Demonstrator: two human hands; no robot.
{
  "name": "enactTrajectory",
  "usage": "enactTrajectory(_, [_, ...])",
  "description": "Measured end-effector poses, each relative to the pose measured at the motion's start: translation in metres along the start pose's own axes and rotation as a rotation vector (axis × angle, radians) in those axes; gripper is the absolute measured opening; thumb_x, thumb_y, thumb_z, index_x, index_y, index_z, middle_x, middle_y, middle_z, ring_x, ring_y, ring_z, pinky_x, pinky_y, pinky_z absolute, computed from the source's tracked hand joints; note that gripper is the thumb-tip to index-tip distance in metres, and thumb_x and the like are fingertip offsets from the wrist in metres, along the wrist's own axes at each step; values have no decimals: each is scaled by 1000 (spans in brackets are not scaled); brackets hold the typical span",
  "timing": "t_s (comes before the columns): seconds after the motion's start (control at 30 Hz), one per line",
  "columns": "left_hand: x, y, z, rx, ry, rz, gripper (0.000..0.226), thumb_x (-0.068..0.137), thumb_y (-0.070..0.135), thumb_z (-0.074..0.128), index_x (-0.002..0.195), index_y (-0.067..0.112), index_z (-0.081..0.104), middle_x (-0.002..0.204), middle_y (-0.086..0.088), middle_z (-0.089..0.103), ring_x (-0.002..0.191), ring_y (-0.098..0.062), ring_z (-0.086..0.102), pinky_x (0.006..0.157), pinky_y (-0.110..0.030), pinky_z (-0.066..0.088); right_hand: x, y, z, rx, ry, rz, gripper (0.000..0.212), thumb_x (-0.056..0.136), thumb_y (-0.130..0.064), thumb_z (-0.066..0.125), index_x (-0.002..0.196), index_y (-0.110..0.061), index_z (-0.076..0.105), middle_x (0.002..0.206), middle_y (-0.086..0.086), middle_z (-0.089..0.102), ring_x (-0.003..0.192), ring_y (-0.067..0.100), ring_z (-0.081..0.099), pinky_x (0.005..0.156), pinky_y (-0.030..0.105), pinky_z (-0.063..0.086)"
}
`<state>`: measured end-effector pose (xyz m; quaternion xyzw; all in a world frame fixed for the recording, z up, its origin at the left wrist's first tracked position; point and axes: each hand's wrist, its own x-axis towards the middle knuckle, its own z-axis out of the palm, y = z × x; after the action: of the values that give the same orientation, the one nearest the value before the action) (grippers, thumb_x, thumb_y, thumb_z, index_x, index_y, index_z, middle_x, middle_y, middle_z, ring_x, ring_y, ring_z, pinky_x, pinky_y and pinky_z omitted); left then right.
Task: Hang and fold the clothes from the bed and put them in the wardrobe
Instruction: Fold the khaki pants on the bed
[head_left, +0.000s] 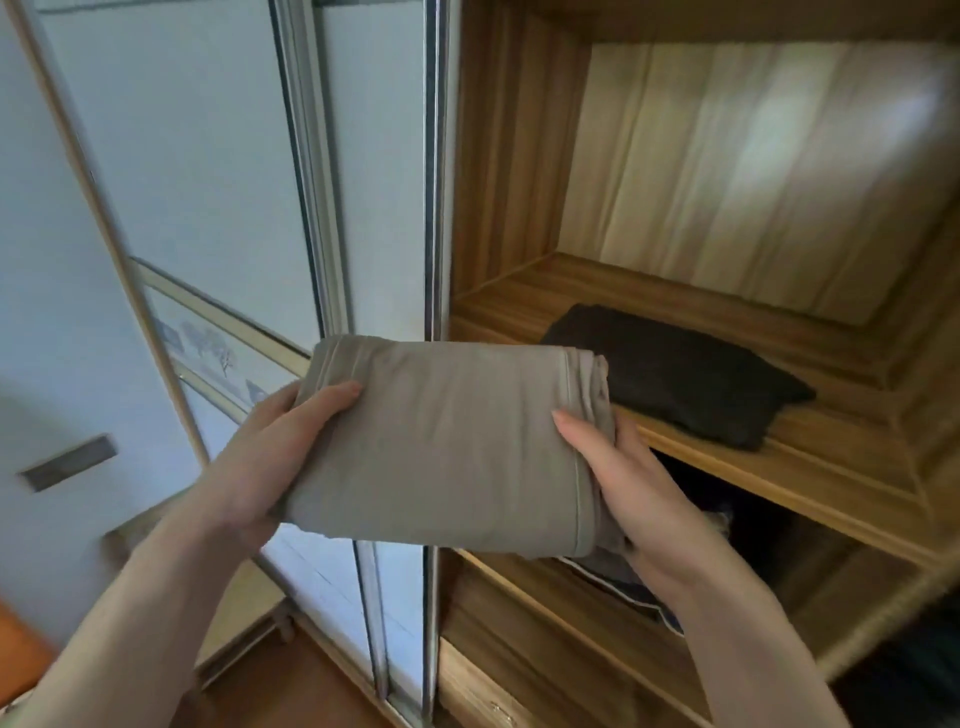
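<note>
Open wooden wardrobe shelf (779, 470) ahead; left hand (270, 457) and right hand (639, 493) grip the soft, light folded beige garment (441, 447) by its ends.

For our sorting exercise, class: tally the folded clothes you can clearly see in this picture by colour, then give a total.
Beige folded cotton garment, held between the left hand and right hand: 1
Dark brown folded garment, lying on the wooden wardrobe shelf: 1
Total: 2
Darker items in the compartment below are too hidden to count.

beige garment (441, 441), black garment (685, 374); striped-wood shelf (779, 467)
</note>
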<state>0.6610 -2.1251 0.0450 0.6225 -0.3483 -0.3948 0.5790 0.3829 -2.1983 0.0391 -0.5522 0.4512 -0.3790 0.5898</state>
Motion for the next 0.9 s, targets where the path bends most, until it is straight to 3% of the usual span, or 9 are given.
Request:
enactTrajectory(0.13, [7, 16, 31, -48, -84, 11, 33, 90, 49, 72, 111, 24, 77, 100, -5, 81, 80, -21, 79, 56, -31, 59, -7, -17, -25, 18, 90, -34, 83, 71, -75, 73, 144, -56, 41, 122, -22, 68, 100, 3, 72, 69, 24, 59])
enactTrajectory(0.27, [23, 30, 56, -57, -177, 19, 46, 79, 56, 78, 109, 22, 78, 99, -6, 81, 84, -21, 79, 58, -28, 59, -8, -31, -48, 44, 193, -101, 79, 70, -73, 75, 140, -55, 46, 105, -27, 73, 91, -2, 73, 64, 20, 58])
enactTrajectory(0.43, [59, 55, 98, -27, -308, 75, 42, 79, 58, 78, 109, 28, 74, 95, 3, 81, 82, -14, 79, 56, -23, 59, -3, -51, -73, 89, 331, -135, 89, 67, -64, 81, 146, -38, 51, 118, -14, 75, 104, 9, 74, 95, 39, 58])
enactTrajectory(0.53, [85, 66, 126, 5, -369, 114, 39, 82, 60, 76, 111, 33, 72, 97, 9, 81, 86, -12, 78, 67, -28, 59, 4, -61, -84, 107, 432, -137, 96, 57, -65, 82, 144, -36, 54, 121, -8, 75, 109, 16, 73, 100, 46, 57])
enactTrajectory(0.63, [109, 76, 153, 5, -395, 118, 34, 82, 60, 76, 106, 38, 68, 98, 9, 79, 92, -15, 76, 71, -31, 56, 15, -67, -92, 122, 490, -149, 84, 67, -59, 80, 143, -31, 55, 120, -5, 76, 109, 16, 73, 99, 42, 57])
enactTrajectory(0.7, [123, 81, 167, -9, -422, 113, 35, 86, 56, 75, 112, 34, 66, 105, 6, 77, 95, -16, 73, 71, -30, 54, 25, -69, -97, 132, 530, -157, 81, 71, -55, 79, 144, -29, 55, 120, -2, 76, 109, 18, 74, 95, 40, 58])
enactTrajectory(0.9, [162, 79, 198, 16, -486, 172, 61, 92, 57, 69, 143, 27, 55, 113, 8, 68, 100, -13, 66, 70, -28, 49, 47, -68, -105, 126, 641, -134, 98, 62, -60, 81, 149, -26, 50, 123, 3, 74, 110, 22, 73, 94, 41, 58])
